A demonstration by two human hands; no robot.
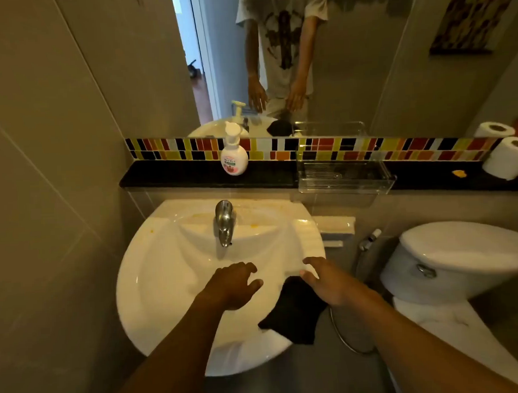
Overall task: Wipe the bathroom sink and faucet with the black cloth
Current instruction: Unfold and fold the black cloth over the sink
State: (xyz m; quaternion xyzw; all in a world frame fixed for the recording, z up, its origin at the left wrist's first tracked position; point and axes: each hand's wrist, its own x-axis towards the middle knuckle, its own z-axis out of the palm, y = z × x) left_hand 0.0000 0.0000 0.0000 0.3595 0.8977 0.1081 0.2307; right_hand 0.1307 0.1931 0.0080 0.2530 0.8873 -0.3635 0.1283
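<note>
Both hands hover over the white sink (154, 278): the left hand (232, 285) spread wide above the basin (grip released, holding nothing). The right hand (324, 282), fingers loose, touches the black cloth (289, 313) draped over the sink's front-right rim.

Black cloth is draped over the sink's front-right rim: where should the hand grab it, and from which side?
Grab the black cloth at its upper end lying on the sink rim, coming from above with the right hand, already beside it.
</note>
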